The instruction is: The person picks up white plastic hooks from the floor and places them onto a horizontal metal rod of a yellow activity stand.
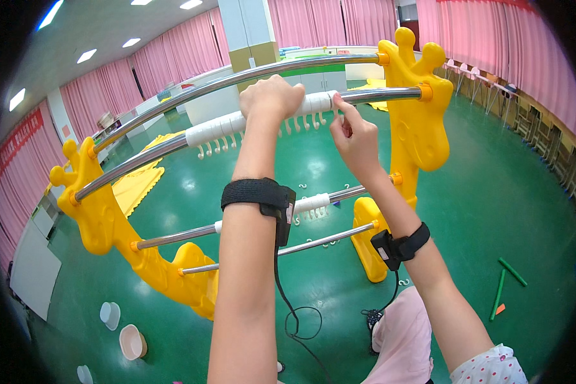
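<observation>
Pink curtains (304, 24) ring a glossy green floor (480, 211). White plastic hook rings (217, 129) slope lengthwise up rightward, hooks downward; left hand (271, 98) grips them, right hand (357, 137) touches, grip unclear.

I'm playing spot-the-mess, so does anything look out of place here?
Yes: some small white hooks lie loose on the floor by the yellow rack, which looks odd because the rows of hooks hang on its bars.
</observation>
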The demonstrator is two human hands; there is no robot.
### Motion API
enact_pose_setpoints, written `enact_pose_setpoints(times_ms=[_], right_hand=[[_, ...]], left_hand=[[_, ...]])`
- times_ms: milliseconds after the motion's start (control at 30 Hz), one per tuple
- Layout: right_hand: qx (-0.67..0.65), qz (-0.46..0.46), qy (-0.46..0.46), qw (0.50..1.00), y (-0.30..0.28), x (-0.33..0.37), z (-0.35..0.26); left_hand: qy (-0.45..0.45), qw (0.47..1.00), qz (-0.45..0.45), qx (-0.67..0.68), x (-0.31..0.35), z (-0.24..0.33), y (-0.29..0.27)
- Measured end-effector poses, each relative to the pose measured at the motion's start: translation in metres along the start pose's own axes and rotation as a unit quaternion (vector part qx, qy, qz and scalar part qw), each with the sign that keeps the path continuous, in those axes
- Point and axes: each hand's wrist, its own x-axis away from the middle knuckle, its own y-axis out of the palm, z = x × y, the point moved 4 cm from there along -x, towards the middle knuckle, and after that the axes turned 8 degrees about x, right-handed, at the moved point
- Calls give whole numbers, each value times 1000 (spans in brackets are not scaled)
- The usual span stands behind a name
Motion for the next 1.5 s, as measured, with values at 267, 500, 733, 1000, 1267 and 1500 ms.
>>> enact_pose_setpoints(times_ms=[267, 500, 733, 1000, 1267, 1500], right_hand=[[-7, 24, 37, 999, 14, 8, 2], [22, 15, -18, 999, 29, 15, 13], [31, -162, -7, 986, 14, 9, 30], [126, -97, -272, 949, -28, -74, 4], [89, -530, -85, 839, 19, -82, 11], [32, -571, -81, 816, 32, -85, 15]], left_hand=[[-17, 1000, -8, -10, 1, -2, -1], [-16, 1000, 16, -3, -2, -4, 2], [-14, 1000, 3, -6, -9, -1, 8], [-24, 999, -21, -26, -6, -2, 5], [-29, 999, -27, -23, -4, -4, 2], [-23, 1000, -12, -11, -10, -10, 7]])
